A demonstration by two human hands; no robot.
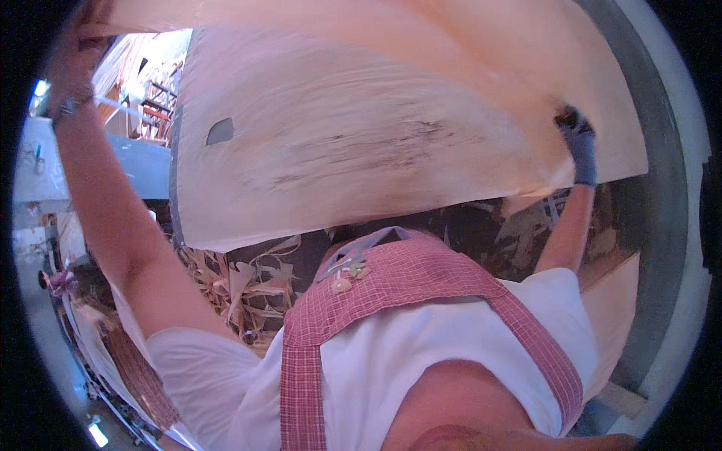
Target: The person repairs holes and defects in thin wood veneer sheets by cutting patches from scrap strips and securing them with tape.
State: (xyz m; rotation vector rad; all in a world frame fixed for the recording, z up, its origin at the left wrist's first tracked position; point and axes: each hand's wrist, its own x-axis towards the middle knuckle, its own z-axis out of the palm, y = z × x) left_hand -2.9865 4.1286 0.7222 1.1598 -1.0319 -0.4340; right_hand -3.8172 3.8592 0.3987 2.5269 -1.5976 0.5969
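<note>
A thin, pale wood veneer sheet (496,64) is lifted in a blurred curve across the top of the view. At the far upper left, my left hand (75,68) is raised, its fingers closed around that sheet's edge; part of the hand is dim. My right hand (577,143), in a dark grey glove, has its fingers curled on the sheet at the right. Beneath lies another broad veneer sheet (316,113), with dark grain marks in its middle and a small grey-showing hole near its left side.
Torn veneer strips (244,289) lie heaped below the sheet's near edge, close to my body. A blue-grey surface (139,161) stands at the left. Along the right runs a dark grey curved edge (662,203); a wooden board (613,301) sits beside my right arm.
</note>
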